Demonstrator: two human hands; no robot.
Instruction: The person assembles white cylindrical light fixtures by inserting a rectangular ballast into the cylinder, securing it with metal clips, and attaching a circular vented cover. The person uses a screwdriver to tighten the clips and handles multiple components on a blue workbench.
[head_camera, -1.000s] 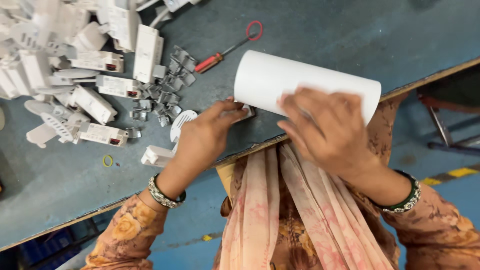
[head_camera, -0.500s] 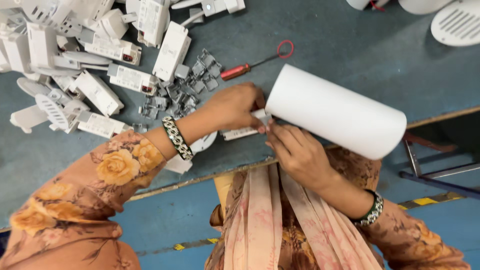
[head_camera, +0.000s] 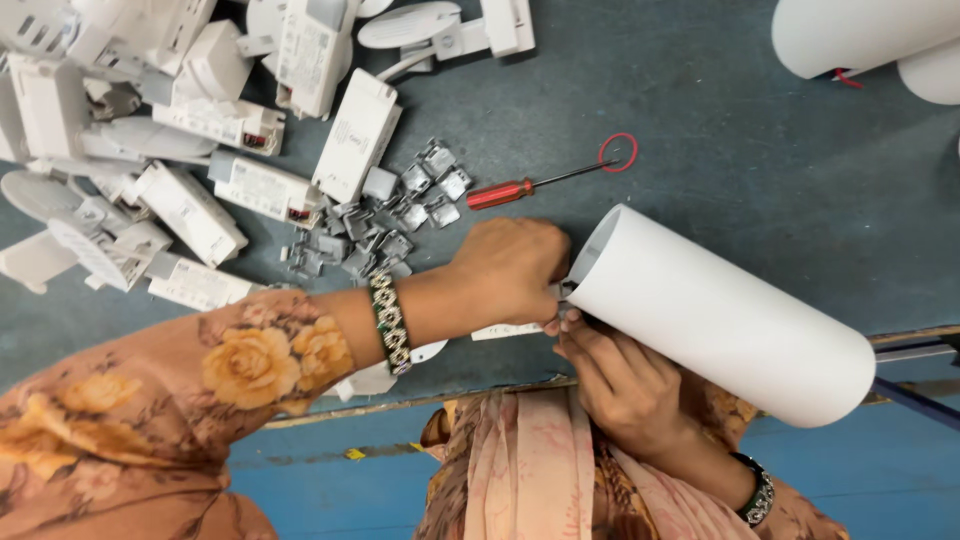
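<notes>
Fitting step, by the look of it: the left hand (head_camera: 515, 270) pinches a small part at the open rim of the white cylindrical lamp housing (head_camera: 720, 315), just beside it, which the right hand (head_camera: 625, 385) grips from beneath. Seating the part calls for steady alignment.

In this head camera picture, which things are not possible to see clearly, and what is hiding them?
- Head view: the inside of the white cylinder; its open end is covered by the left hand.
- Left fingertips and anything they pinch: hidden at the cylinder mouth.
- Right hand: its palm is under the cylinder.
- The other white cylinders are cut off by the top right edge.
- Small grey metal clips: too small for detail.
</notes>
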